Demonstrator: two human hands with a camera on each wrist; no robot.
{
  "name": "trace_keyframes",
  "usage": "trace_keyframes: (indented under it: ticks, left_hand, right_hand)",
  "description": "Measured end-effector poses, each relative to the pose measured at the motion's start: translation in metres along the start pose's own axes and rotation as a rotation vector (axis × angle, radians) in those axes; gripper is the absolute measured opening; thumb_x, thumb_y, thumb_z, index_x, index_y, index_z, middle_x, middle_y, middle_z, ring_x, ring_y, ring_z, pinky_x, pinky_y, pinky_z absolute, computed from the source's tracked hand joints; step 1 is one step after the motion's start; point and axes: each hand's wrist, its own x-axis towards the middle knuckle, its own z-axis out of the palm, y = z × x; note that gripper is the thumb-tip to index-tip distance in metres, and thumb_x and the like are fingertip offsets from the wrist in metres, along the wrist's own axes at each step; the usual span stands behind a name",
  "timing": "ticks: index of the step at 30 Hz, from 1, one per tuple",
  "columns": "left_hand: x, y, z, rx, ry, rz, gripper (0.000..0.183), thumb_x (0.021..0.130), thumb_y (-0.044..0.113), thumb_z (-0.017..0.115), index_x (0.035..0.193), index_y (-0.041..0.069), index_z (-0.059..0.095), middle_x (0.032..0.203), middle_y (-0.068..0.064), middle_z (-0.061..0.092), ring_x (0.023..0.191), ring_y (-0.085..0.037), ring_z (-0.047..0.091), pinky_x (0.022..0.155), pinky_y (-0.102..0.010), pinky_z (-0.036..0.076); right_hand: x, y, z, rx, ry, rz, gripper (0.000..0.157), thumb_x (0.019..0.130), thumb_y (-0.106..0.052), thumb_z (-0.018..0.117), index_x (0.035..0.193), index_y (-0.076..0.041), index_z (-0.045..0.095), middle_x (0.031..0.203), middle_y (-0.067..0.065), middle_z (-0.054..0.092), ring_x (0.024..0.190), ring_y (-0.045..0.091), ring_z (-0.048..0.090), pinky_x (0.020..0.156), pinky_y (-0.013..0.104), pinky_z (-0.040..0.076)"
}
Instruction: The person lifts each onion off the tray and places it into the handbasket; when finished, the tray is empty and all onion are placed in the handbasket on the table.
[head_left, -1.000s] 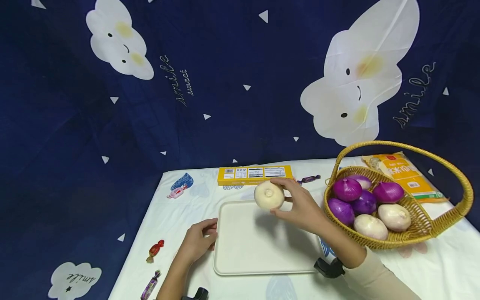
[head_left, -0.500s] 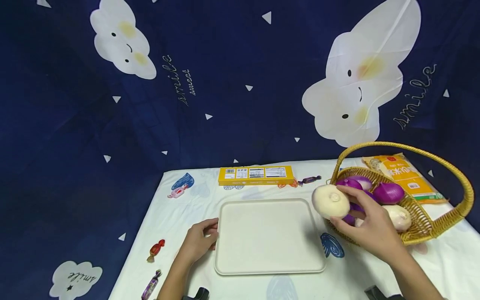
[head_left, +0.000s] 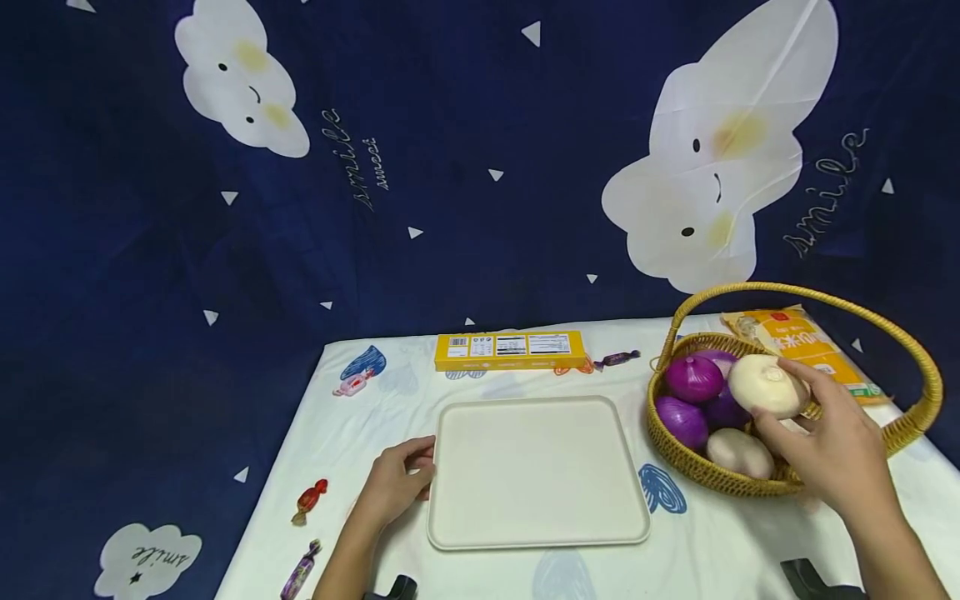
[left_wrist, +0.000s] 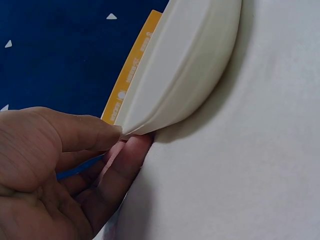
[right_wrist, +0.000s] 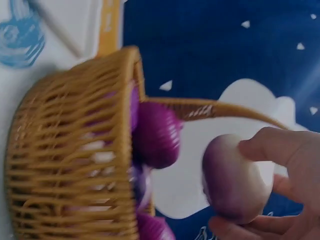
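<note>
In the head view, my right hand (head_left: 836, 437) holds a pale onion (head_left: 768, 387) above the right part of the wicker basket (head_left: 693, 468). Thumb and fingers grip its sides; in the right wrist view this onion (right_wrist: 237, 180) has a purple flank toward the basket. Several purple onions (head_left: 693, 379) and a white onion (head_left: 740, 453) lie in the basket, some partly hidden behind the hand. My left hand (head_left: 397, 479) pinches the left edge of a cream rectangular tray (head_left: 537, 472), thumb at the rim and fingers underneath, as the left wrist view shows. Nothing lies on the tray.
The basket's tall handle (head_left: 810, 290) arches over it. Behind it lies a yellow food packet (head_left: 806, 342). A yellow box (head_left: 510, 351) and a purple candy (head_left: 618, 359) lie beyond the tray. More wrapped candies (head_left: 310, 502) are scattered on the left of the white tablecloth.
My right hand has carried the pale onion from above the tray rightward, past the basket's left rim, to over the basket. The left hand stays at the tray edge.
</note>
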Motion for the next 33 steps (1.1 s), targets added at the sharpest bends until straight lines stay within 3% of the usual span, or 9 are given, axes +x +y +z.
trace_keyframes:
  ticks: [1,3,11,19,33]
  left_hand:
    - [0.000,0.000,0.000,0.000,0.000,0.001,0.041,0.087,-0.002,0.060,0.128,0.001,0.057,0.099,-0.011,0.065,0.062,-0.019,0.061,0.050,-0.031,0.057]
    - [0.000,-0.001,0.000,-0.001,-0.002,0.003,0.040,0.088,-0.002,0.060,0.128,0.001,0.057,0.100,-0.011,0.064,0.063,-0.019,0.061,0.050,-0.031,0.057]
    - [0.001,0.000,0.001,0.006,0.000,-0.018,0.041,0.088,-0.002,0.060,0.128,0.001,0.057,0.103,-0.011,0.064,0.070,-0.020,0.062,0.051,-0.031,0.057]
    - [0.002,0.000,0.000,0.024,0.004,-0.023,0.040,0.088,-0.001,0.060,0.128,0.002,0.058,0.103,-0.010,0.064,0.074,-0.019,0.063,0.052,-0.030,0.058]
    - [0.001,-0.001,0.000,0.019,0.001,-0.019,0.040,0.088,-0.001,0.061,0.128,0.002,0.058,0.101,-0.010,0.065,0.072,-0.019,0.062,0.052,-0.030,0.058]
  right_hand:
    - [0.001,0.003,0.002,-0.021,-0.018,0.003,0.074,0.077,-0.028,0.078,0.141,-0.007,0.044,0.128,0.032,0.049,0.108,0.048,0.048,0.085,0.049,0.044]
    - [0.001,0.011,0.007,-0.054,-0.064,0.004,0.075,0.078,-0.027,0.076,0.141,-0.005,0.042,0.128,0.033,0.046,0.109,0.051,0.044,0.079,0.066,0.034]
    - [-0.005,0.034,0.023,-0.087,-0.187,-0.022,0.075,0.077,-0.027,0.079,0.136,-0.001,0.040,0.122,0.034,0.047,0.106,0.050,0.043,0.078,0.064,0.036]
    - [-0.004,0.040,0.020,-0.144,-0.264,0.128,0.085,0.085,-0.050,0.064,0.142,0.002,0.029,0.124,0.041,0.043,0.103,0.059,0.043,0.073,0.069,0.038]
    - [-0.003,0.044,0.020,-0.197,-0.242,0.145,0.084,0.083,-0.040,0.069,0.142,0.003,0.027,0.129,0.038,0.038,0.110,0.056,0.038,0.076,0.068,0.035]
